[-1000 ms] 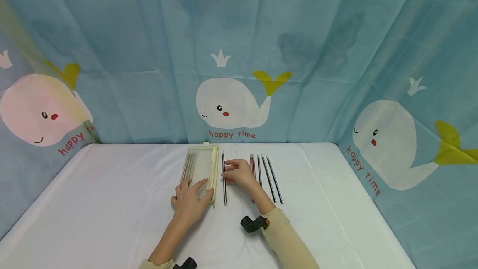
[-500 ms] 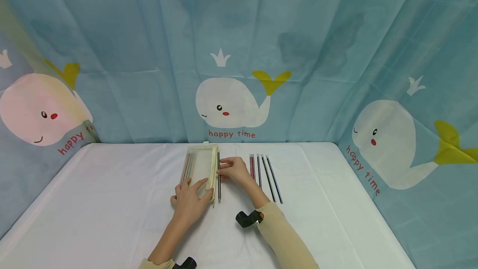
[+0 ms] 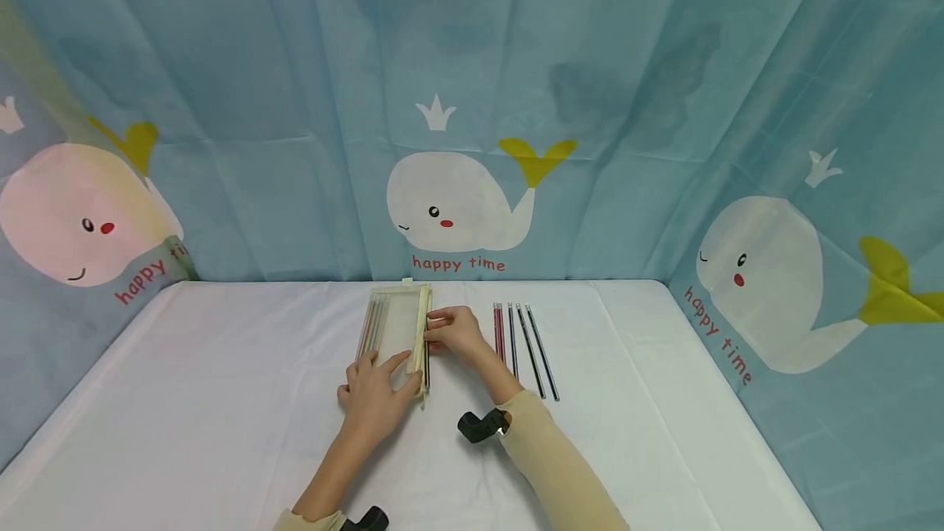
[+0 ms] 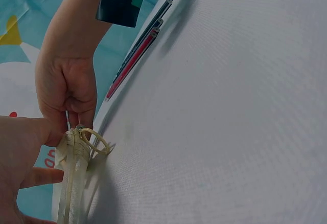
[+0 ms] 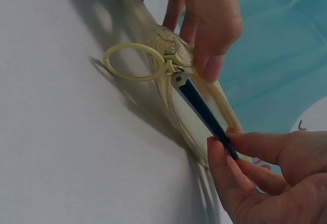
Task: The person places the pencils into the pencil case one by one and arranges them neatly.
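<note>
A pale yellow pencil case [image 3: 398, 322] with a see-through top lies on the table, with several pencils [image 3: 372, 324] showing inside along its left side. My left hand [image 3: 374, 400] holds the case near its front end, the thumb at the zipper edge and the fingers spread across the top. My right hand [image 3: 456, 332] pinches a dark pencil [image 5: 202, 109] between thumb and fingers at the case's right side. In the right wrist view, this pencil lies in the gaping zipper opening, its near end beside the zipper's ring pull [image 5: 135, 75].
To the right, several pencils lie side by side: red ones [image 3: 498, 330], then dark ones [image 3: 534, 351]. White cloth covers the table [image 3: 221, 400]. A blue curtain [image 3: 295, 211] with whale prints stands behind and at the sides.
My right hand has moved left with the dark pencil, from the table beside the case to its zipper opening. My left hand has stayed on the case.
</note>
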A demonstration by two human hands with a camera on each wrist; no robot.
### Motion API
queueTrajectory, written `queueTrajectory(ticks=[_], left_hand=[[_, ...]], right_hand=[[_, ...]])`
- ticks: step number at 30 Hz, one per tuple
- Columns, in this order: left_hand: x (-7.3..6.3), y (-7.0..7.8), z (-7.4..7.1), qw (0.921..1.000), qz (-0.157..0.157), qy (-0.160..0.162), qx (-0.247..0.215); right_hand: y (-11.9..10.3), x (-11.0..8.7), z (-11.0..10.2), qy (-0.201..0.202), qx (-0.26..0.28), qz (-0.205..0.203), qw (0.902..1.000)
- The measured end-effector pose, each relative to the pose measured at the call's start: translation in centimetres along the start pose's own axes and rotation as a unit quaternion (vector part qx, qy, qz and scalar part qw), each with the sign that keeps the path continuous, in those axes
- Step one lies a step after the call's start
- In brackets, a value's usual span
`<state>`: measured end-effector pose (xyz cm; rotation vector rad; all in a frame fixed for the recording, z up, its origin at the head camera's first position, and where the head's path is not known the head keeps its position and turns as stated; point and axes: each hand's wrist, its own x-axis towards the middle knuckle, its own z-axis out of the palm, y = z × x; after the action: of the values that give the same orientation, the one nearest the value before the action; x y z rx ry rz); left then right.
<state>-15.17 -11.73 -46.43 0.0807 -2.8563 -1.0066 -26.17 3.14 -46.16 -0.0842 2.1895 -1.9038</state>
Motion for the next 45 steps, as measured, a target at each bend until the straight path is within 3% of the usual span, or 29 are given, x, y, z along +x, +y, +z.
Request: queueTrajectory(ticks=[11,23,36,45], left_hand=[[0.1,0.0,0.1,1.0,-0.003,-0.004,0.002],[0.1,-0.1,0.1,1.0,-0.002,-0.003,-0.003],[0.1,-0.1,0.2,1.0,-0.003,0.001,-0.001],[0.0,-0.2,0.3,0.9999,-0.001,0.007,-0.009]], right_hand=[[0.3,0.8,0.5,0.019,0.003,-0.001,0.9998],[0.1,0.5,0.5,0.009,-0.001,-0.006,0.9999],[-0.1,-0.8,-2.5,0.006,-0.013,-0.021,0.9997],[0.2,-1.4,-5.0,0.028,-0.039,-0.034,0.9983]])
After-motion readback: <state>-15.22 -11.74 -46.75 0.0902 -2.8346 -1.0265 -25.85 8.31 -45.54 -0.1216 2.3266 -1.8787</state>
